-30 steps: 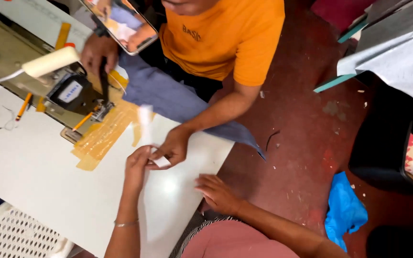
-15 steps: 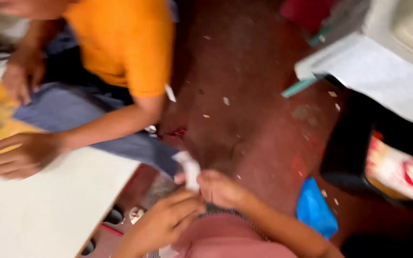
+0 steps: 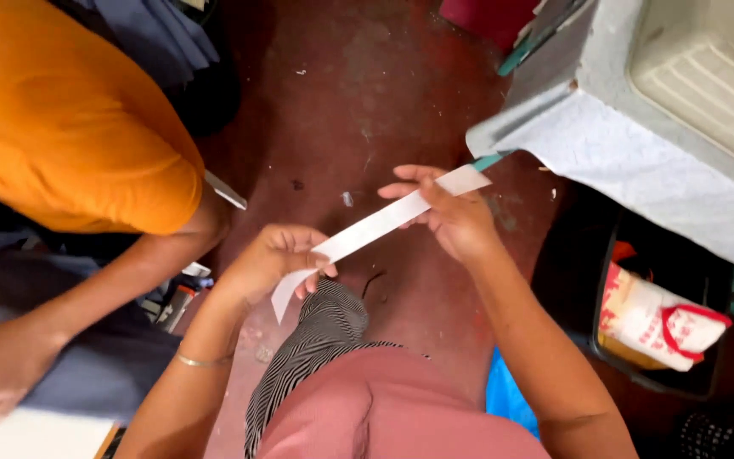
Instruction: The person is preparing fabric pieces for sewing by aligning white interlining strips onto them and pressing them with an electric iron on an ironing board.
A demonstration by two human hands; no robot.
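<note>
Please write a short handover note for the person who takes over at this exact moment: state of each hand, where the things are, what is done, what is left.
Left hand: pinches the lower end of the white strip.
Right hand: holds the upper end.
The strip is stretched slanting between both hands, above the red floor and the striped cloth on the lap.
Co-worker in orange shirt sits at the left, hand on the white table.
Done: strip picked up, held flat.
Left: cannot tell from this view.
</note>
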